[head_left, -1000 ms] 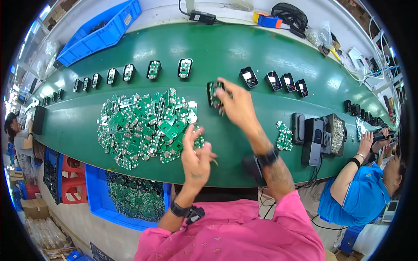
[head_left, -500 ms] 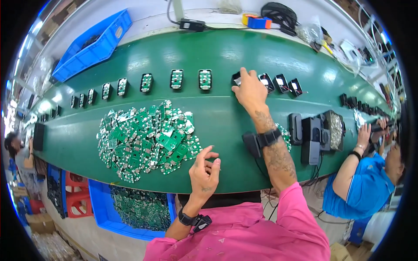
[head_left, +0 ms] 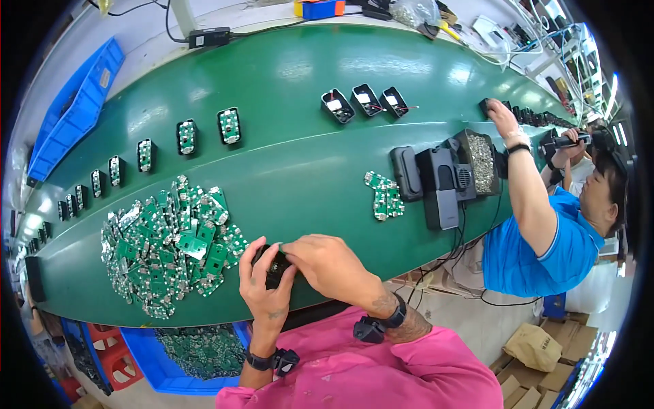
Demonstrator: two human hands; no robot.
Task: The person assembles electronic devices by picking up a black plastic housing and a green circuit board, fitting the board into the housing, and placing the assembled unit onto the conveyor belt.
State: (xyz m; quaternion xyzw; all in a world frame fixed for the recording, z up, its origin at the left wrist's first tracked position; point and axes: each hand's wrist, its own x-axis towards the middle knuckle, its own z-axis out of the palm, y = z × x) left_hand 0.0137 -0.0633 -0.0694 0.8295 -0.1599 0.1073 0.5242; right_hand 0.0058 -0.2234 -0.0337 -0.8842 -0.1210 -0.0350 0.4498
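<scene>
Close to my body, over the front of the green bench, my left hand [head_left: 262, 283] grips a small black plastic case [head_left: 274, 268]. The fingers of my right hand [head_left: 330, 264] close on the upper right edge of the same case. Its inside looks dark, and my fingers partly cover it. To the left of my hands lies a large loose pile of green circuit boards [head_left: 163, 249]. A small group of circuit boards [head_left: 385, 196] lies to the right. Farther back stand three open black cases [head_left: 366, 101] with wires and a white part inside.
A row of black cases with green boards [head_left: 229, 127] curves off to the left. Black devices [head_left: 439, 187] and a box of small metal parts [head_left: 481, 163] stand at the right. Blue bins [head_left: 78, 109] flank the bench. A co-worker in blue [head_left: 538, 242] reaches toward more cases.
My right hand has drawn back from the row, bringing a black case to my left hand. The view has swung right. The co-worker's arm now stretches to the cases at the far right.
</scene>
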